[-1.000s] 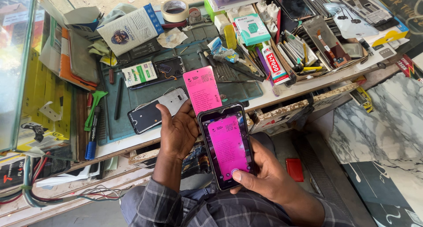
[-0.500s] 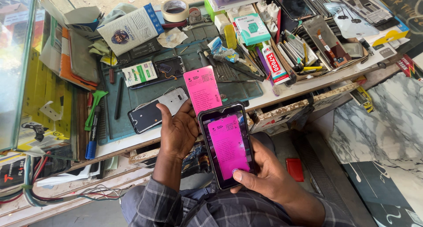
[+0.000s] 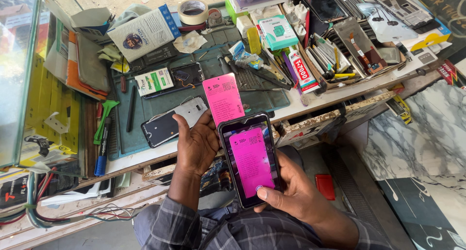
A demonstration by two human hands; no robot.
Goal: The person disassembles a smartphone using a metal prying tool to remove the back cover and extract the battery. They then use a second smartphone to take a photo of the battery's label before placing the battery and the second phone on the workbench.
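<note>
step: photographing card, by the look | left hand (image 3: 196, 145) fingers pinch pink card (image 3: 223, 98) upright over desk (image 3: 310, 107) front edge | right hand (image 3: 291, 196) fingers grip phone (image 3: 250, 158) just below, thumb on shutter | next: likely needs steady framing

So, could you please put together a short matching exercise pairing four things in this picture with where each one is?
Things:
1. pink card
2. smartphone
3. roll of tape
4. blue marker

Places:
A. at the far edge of the bench, lying flat
B. held in the right hand, thumb on its screen
C. at the left end of the green mat, beside a green tool
D. held up in the left hand, above the phone

Pairs: 1-D, 2-B, 3-A, 4-C
</note>
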